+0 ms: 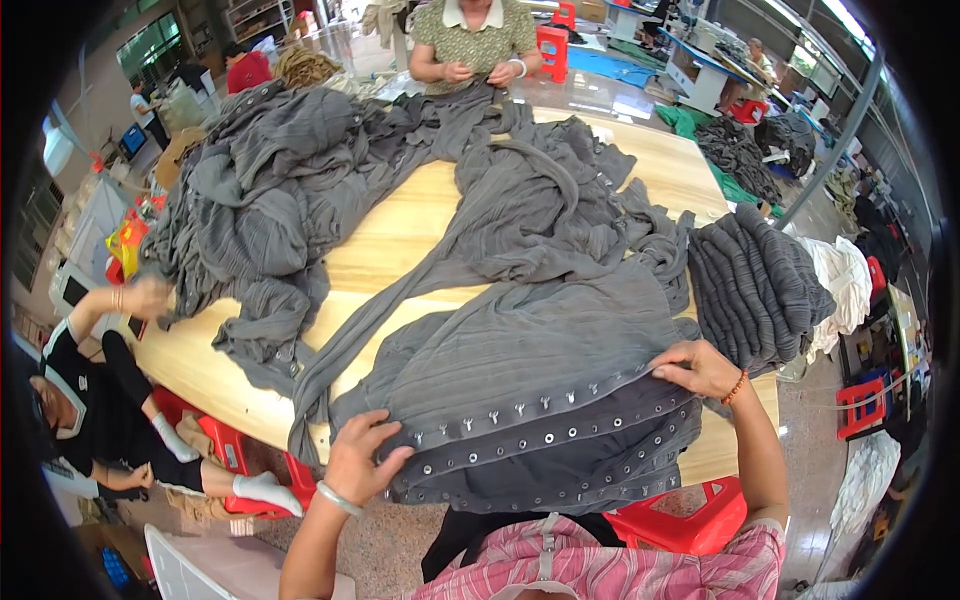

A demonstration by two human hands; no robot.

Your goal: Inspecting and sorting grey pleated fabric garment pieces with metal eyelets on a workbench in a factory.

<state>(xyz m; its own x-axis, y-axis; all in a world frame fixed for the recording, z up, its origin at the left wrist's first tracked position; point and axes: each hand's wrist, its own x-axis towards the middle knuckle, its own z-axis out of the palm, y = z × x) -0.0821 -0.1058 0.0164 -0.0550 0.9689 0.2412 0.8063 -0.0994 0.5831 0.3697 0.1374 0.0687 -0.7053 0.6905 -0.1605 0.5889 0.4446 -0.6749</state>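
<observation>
A dark grey crinkled garment (520,335) lies spread on the table in front of me. Along its near side runs a strip (545,402) set with a row of small metal fasteners. Just nearer, a second band (548,438) carries round metal eyelets. My left hand (365,455) is at the left end of these bands, its thumb and fingers apart against the cloth's edge. At the other end, my right hand (700,370) pinches the upper strip between thumb and fingers. More studded cloth bunches toward the table's front edge.
A large grey garment heap (270,190) covers the table's far left. Folded grey garments (755,290) are stacked at the right. Across the table, a person (475,50) handles grey cloth; another person (75,410) sits at the left. A red stool (690,515) stands near my right.
</observation>
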